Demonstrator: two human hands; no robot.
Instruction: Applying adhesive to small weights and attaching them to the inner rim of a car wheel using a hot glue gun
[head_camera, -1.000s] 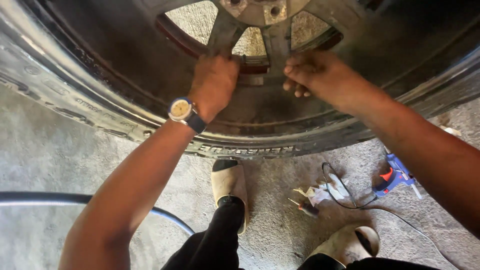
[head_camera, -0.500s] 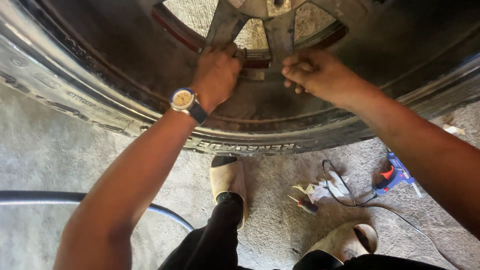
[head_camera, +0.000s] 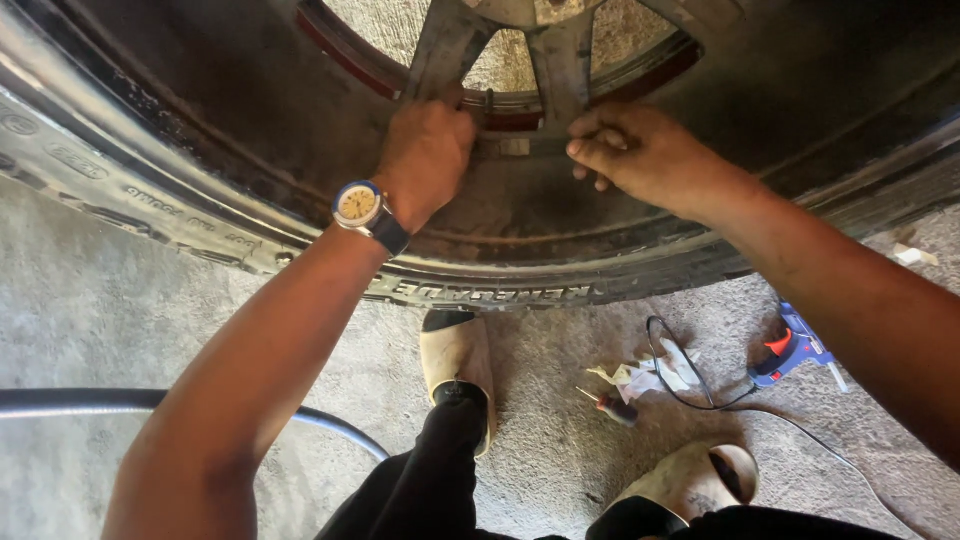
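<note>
The left hand (head_camera: 425, 160), a wristwatch (head_camera: 362, 206) on its wrist, grips the base of a wheel spoke (head_camera: 440, 55), fingers curled closed on it. The right hand (head_camera: 640, 155) rests just beside, fingers bunched narrow against the rim (head_camera: 300, 120). The tyre (head_camera: 480, 285) stands upright on the concrete floor (head_camera: 80, 310); a glue gun (head_camera: 795, 350) and screwdriver (head_camera: 608, 405) lie below it.

We spot a small pale rectangular label (head_camera: 514, 147) stuck on the dark rim just above centre frame, sitting between the two hands. At lower right of centre, on the concrete floor, we see torn white paper wrapping scraps (head_camera: 645, 378) lying crumpled. No signs or screens show up anywhere.
</note>
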